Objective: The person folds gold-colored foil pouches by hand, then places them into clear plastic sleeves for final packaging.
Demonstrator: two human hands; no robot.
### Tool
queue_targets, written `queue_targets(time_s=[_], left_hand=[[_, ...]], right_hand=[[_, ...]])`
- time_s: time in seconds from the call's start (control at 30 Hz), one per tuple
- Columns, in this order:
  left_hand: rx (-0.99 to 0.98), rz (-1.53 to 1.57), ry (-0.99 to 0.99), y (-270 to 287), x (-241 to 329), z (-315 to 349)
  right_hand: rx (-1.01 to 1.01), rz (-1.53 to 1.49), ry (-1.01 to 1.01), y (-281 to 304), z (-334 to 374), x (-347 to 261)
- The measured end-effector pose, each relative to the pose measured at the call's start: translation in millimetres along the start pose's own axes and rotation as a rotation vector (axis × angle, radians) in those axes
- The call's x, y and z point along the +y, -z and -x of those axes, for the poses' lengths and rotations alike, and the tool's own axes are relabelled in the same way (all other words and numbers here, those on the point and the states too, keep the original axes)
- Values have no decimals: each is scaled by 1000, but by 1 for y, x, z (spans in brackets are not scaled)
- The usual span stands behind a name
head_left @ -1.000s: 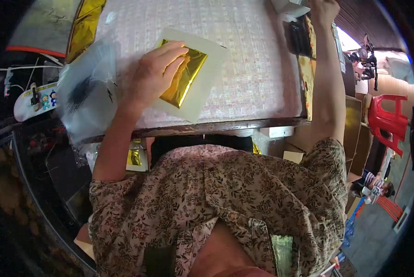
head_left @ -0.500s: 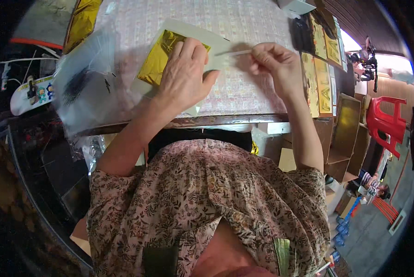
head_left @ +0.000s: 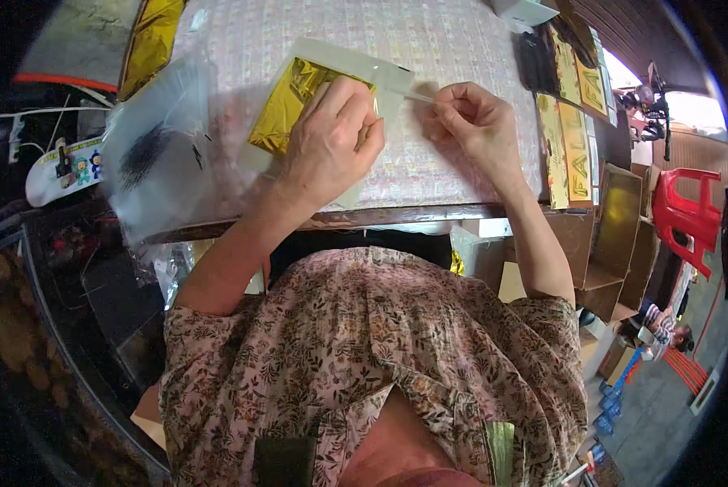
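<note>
A flat gold foil packet [head_left: 276, 122] lies inside a clear plastic bag [head_left: 331, 50] on the table before me. My left hand [head_left: 331, 134] rests on its right part, fingers curled and thumb drawn in toward them, closed on the bag. My right hand [head_left: 479, 130] is closed in a pinch to the right of the bag. From its fingertips a thin pale strip [head_left: 418, 96] runs left to the bag's flap edge; the fingertips partly hide its end.
A stack of clear bags [head_left: 157, 154] lies at the table's left edge, gold foil [head_left: 149, 45] behind it. Printed cards [head_left: 575, 150] and black bundled items [head_left: 537, 63] line the right side. Beyond stand an open cardboard box [head_left: 615, 227] and a red stool [head_left: 689, 211].
My left fingers have curled and the thumb has drawn in toward them. My right hand, still pinching the strip, has shifted slightly down and left relative to the table.
</note>
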State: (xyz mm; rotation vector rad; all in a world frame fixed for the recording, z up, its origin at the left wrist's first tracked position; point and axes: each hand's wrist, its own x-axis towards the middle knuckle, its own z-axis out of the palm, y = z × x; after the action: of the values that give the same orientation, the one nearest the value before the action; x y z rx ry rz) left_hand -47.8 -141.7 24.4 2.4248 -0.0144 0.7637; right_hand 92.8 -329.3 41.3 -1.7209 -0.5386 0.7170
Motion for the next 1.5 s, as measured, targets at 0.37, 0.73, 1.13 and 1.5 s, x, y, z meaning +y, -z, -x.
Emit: queue_targets(time_s=[0.37,0.73,1.13,1.5], left_hand=[[-114,-90,8,36,-52,0],[-226,-128,21,34,-57,4],[-241,-126,8,31,-60,3],[-306,-115,9,32,-54,0]], right_hand=[[23,723,450,1,-21,5],[4,679,634,0,-37,15],[-68,598,550,-1,-42,8],[-113,596,421,-1,-44,2]])
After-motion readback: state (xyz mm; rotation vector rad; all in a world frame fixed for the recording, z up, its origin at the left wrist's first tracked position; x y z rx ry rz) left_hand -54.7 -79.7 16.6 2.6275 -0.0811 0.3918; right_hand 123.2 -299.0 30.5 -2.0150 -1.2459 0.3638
